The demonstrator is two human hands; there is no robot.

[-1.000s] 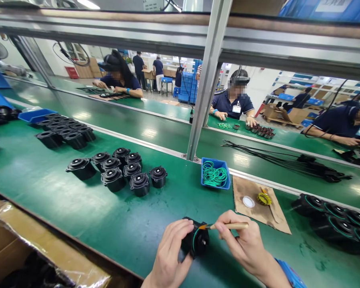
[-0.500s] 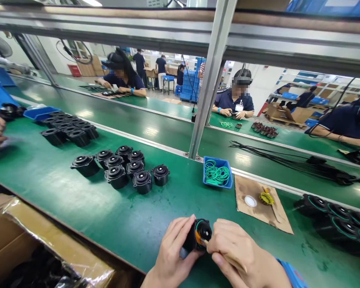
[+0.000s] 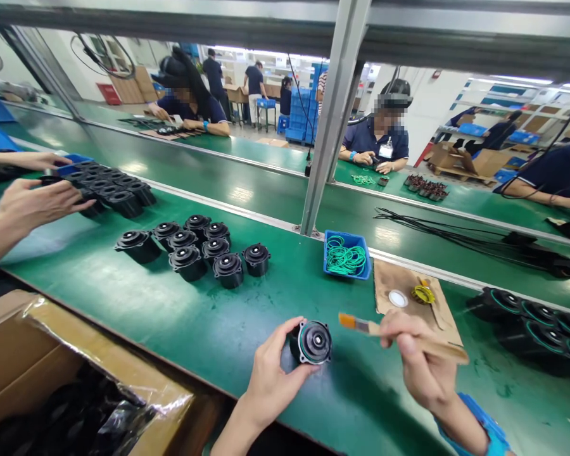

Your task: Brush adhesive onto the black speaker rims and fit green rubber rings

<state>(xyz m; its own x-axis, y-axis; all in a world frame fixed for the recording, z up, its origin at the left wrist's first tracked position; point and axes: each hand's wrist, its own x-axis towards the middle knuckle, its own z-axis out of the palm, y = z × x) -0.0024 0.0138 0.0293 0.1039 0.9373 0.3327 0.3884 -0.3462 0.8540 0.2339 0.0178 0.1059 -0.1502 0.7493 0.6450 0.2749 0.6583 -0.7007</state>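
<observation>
The left hand (image 3: 275, 377) grips a black housing (image 3: 315, 342); the right hand (image 3: 425, 358) holds a brush (image 3: 356, 323), apart from the housing.

Cardboard box (image 3: 14, 361) cut off at left, co-worker's forearms (image 3: 0, 234) cropped.

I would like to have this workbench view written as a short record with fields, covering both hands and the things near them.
left hand: grips a black round housing with a green ring
right hand: holds a flat brush
brush bristles: orange, apart from the housing
blue bin: holds loose green rings
cardboard sheet: bears a white disc and a yellow container
co-worker's hands: at far left, by black parts
</observation>
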